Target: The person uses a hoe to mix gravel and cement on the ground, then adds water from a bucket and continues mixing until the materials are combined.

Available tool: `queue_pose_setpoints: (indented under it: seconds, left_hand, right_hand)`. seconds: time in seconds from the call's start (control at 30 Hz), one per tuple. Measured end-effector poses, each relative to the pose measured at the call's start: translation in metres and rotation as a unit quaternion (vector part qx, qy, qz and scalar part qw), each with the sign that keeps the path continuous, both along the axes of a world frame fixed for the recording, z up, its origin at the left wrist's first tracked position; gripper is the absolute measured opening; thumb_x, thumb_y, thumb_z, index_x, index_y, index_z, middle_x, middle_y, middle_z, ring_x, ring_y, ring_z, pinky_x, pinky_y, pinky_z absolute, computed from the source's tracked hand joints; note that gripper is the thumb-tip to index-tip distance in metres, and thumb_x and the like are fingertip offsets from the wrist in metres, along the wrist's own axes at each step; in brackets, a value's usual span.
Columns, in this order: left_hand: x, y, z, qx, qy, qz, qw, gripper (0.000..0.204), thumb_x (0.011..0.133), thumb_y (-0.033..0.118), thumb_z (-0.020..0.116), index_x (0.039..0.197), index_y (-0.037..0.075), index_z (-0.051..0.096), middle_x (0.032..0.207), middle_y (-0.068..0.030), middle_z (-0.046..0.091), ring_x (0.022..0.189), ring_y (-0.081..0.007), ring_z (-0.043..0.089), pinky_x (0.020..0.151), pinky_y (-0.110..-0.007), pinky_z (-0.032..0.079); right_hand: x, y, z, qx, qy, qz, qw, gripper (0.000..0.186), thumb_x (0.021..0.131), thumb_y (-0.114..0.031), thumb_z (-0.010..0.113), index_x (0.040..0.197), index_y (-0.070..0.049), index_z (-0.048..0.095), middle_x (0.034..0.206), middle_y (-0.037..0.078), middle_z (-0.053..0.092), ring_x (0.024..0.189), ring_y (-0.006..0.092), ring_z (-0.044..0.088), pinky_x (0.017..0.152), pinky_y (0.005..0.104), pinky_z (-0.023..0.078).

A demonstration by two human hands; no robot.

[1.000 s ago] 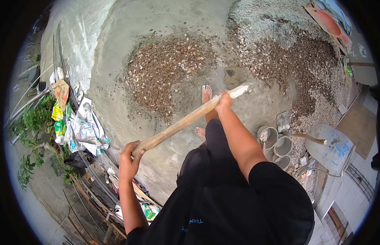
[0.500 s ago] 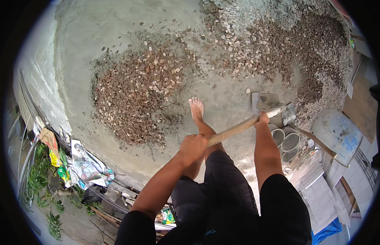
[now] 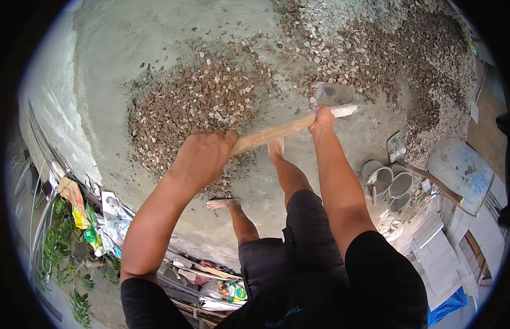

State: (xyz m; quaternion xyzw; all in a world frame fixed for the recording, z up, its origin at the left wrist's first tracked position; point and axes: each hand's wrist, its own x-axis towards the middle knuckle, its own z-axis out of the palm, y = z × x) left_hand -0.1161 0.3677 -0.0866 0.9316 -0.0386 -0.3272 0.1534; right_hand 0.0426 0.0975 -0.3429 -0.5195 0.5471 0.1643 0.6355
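Both my hands grip the wooden handle (image 3: pixel 274 132) of a hoe. My left hand (image 3: pixel 204 156) is closed around its near end, beside the brown gravel heap (image 3: pixel 192 104). My right hand (image 3: pixel 322 119) is wrapped around the handle farther along, near its whitened far end. Beyond that hand shows the hoe's flat, grey-smeared blade (image 3: pixel 334 94), partly hidden by the handle. It lies over the grey ground between the gravel heap and the larger stone pile (image 3: pixel 375 60) at the upper right. My bare feet are spread apart below the handle.
Several buckets (image 3: pixel 377 178) stand to the right, beside a shovel (image 3: pixel 430 176) and a blue-grey wheelbarrow tray (image 3: pixel 457 172). Pale blocks (image 3: pixel 427 257) lie at the lower right. Bags (image 3: pixel 93 230), long rods and green plants (image 3: pixel 55 236) line the lower left.
Both hands and the hoe have moved left and farther ahead, its blade leaving the buckets' side. My left foot has come into view by the gravel heap.
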Motion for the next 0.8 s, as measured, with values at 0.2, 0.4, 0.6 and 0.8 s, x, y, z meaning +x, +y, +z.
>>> queue_pose_setpoints:
  seconds: [0.2, 0.4, 0.6, 0.8]
  left_hand:
    - [-0.159, 0.044, 0.083, 0.031, -0.049, 0.160, 0.985, 0.050, 0.071, -0.004, 0.061, 0.121, -0.001, 0.055, 0.093, -0.0180, 0.067, 0.087, -0.0379, 0.066, 0.079, -0.045, 0.052]
    - [-0.300, -0.014, 0.109, -0.012, 0.071, 0.317, 0.946, 0.040, 0.065, -0.001, 0.063, 0.104, 0.004, 0.059, 0.093, -0.0188, 0.065, 0.089, -0.0410, 0.063, 0.077, -0.048, 0.049]
    - [-0.223, -0.106, -0.026, -0.277, 0.090, 0.399, 0.869, 0.036, 0.071, 0.011, 0.068, 0.104, 0.002, 0.056, 0.088, -0.0282, 0.066, 0.090, -0.0480, 0.064, 0.079, -0.054, 0.051]
    - [-0.134, -0.072, -0.103, -0.264, 0.084, 0.339, 0.899, 0.038, 0.070, 0.008, 0.063, 0.107, -0.001, 0.057, 0.090, -0.0281, 0.068, 0.090, -0.0473, 0.065, 0.081, -0.052, 0.052]
  right_hand:
    - [-0.110, 0.155, 0.083, 0.096, 0.053, 0.070, 0.991, 0.051, 0.085, -0.001, 0.060, 0.128, 0.003, 0.033, 0.110, 0.022, 0.051, 0.068, 0.0289, 0.058, 0.053, 0.0415, 0.054]
    - [-0.222, 0.127, 0.166, 0.131, 0.034, 0.131, 0.982, 0.048, 0.084, 0.003, 0.057, 0.125, -0.006, 0.032, 0.098, 0.018, 0.049, 0.056, 0.0254, 0.056, 0.044, 0.0389, 0.050]
    - [-0.092, 0.036, 0.078, -0.093, -0.049, 0.209, 0.972, 0.045, 0.081, 0.000, 0.058, 0.121, -0.004, 0.037, 0.098, 0.017, 0.048, 0.062, 0.0262, 0.053, 0.047, 0.0427, 0.048]
    - [0.001, 0.017, -0.009, -0.123, -0.080, 0.242, 0.959, 0.037, 0.079, 0.000, 0.060, 0.112, 0.010, 0.047, 0.099, 0.022, 0.054, 0.067, 0.0323, 0.058, 0.055, 0.0458, 0.052]
